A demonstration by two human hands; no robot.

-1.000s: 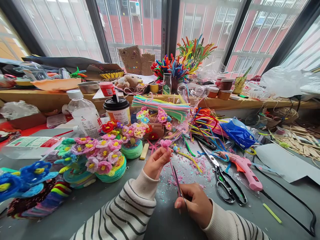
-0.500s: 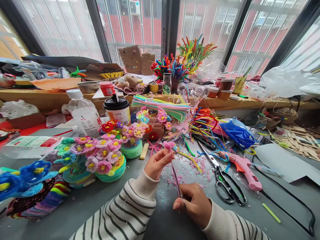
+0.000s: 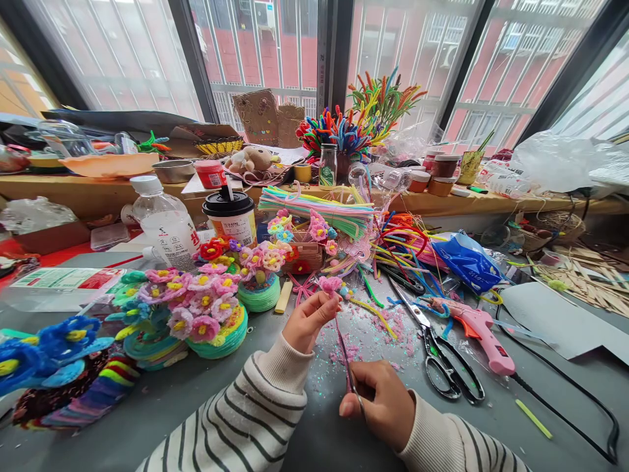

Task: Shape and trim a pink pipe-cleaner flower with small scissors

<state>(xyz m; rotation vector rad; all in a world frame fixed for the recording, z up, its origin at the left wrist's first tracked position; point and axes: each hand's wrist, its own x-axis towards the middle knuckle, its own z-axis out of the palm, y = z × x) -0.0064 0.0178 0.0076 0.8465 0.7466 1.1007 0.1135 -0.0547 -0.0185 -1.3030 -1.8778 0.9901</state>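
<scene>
Pinched between the thumb and fingers of my left hand (image 3: 312, 321) is a small pink fuzzy flower (image 3: 330, 284), apparently of pipe cleaner. My right hand (image 3: 381, 400) is closed round a pair of scissors (image 3: 344, 347), seen nearly edge-on, their tips pointing up close under the flower. The handles are mostly hidden in my fingers. Pink fuzz clippings (image 3: 393, 347) and glitter lie scattered on the grey table (image 3: 314, 439). Left of my hands stands a pot of pink pipe-cleaner flowers (image 3: 204, 305) with a striped green and yellow base.
Large black-handled scissors (image 3: 442, 364) and a pink glue gun (image 3: 484, 334) with a black cord lie to the right. Bundled pastel pipe cleaners (image 3: 319, 210) are behind my hands. A lidded cup (image 3: 230, 219) and a plastic bottle (image 3: 164, 223) stand back left; blue flowers (image 3: 63, 344) sit far left.
The pink flower has turned and shifted slightly left and down in my left fingers. The scissors have moved very slightly left; my grip on both is kept.
</scene>
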